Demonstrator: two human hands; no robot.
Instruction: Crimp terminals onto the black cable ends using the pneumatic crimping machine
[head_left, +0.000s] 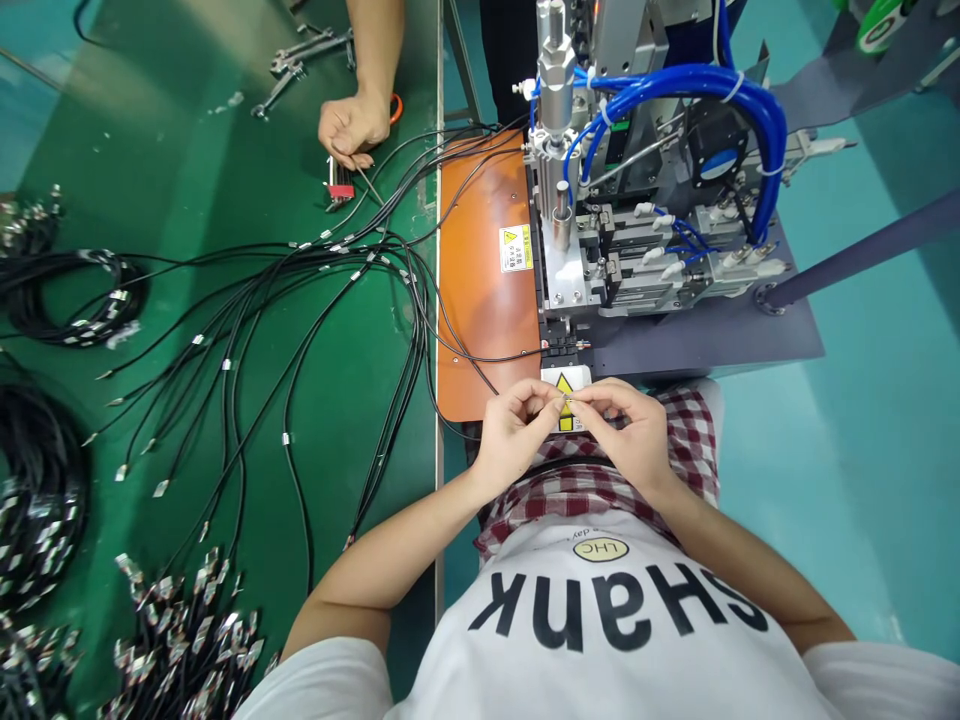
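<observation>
My left hand [514, 430] and my right hand [630, 425] meet in front of my chest, fingertips pinched together on a tiny metal end of a black cable [568, 403]. Both hands hover just below the machine's jaw [564, 348], over a yellow warning label [564, 385]. A thin black cable [457, 345] runs from the orange plate toward my left hand.
A crimping machine [637, 200] with blue hoses stands on a grey base beside an orange plate [480, 280]. Many black cables [300, 300] sprawl on the green mat [187, 150]. Another person's hand [352, 125] works at the far end, near wrenches [300, 55]. Bundled cables [45, 500] lie left.
</observation>
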